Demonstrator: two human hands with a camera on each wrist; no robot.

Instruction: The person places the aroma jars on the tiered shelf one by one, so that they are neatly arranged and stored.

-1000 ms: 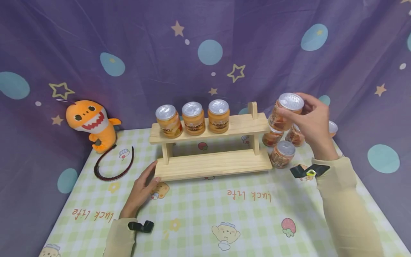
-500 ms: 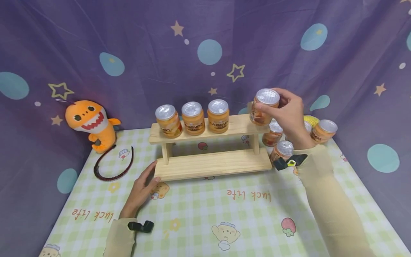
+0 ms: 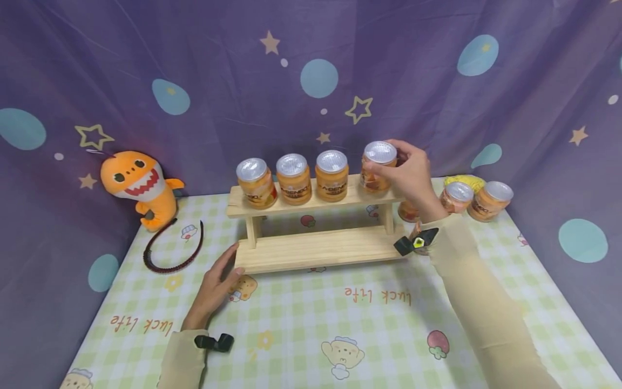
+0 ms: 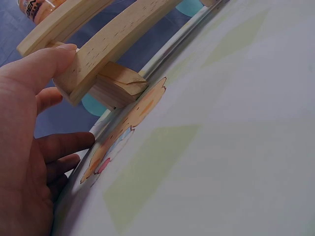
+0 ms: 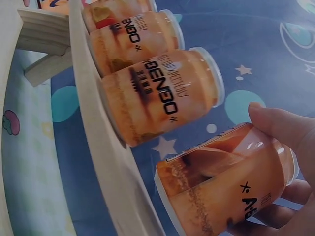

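A two-tier wooden shelf [image 3: 320,250] stands on the table. My left hand [image 3: 214,286] holds the left end of its lower board, with the thumb [image 4: 61,56] on the board's corner and the index finger on the other side. Three orange fruit jars with silver lids stand along the upper board: a left jar [image 3: 257,185], a middle jar [image 3: 294,180] and a right jar [image 3: 332,177]. My right hand [image 3: 413,170] grips a fourth jar [image 5: 221,182] between thumb and fingers, close over the upper board's right part. Its lid faces up in the head view.
More jars [image 3: 489,201] stand right of the shelf, some partly hidden by my right arm, with a yellow object [image 3: 465,182] behind them. An orange shark plush [image 3: 138,186] and a dark headband [image 3: 170,267] lie at the left. A purple curtain [image 3: 320,32] hangs behind.
My right hand has carried the jar leftward from beyond the shelf's right end to the upper board, lowering it in the last half second. The left hand has stayed put.
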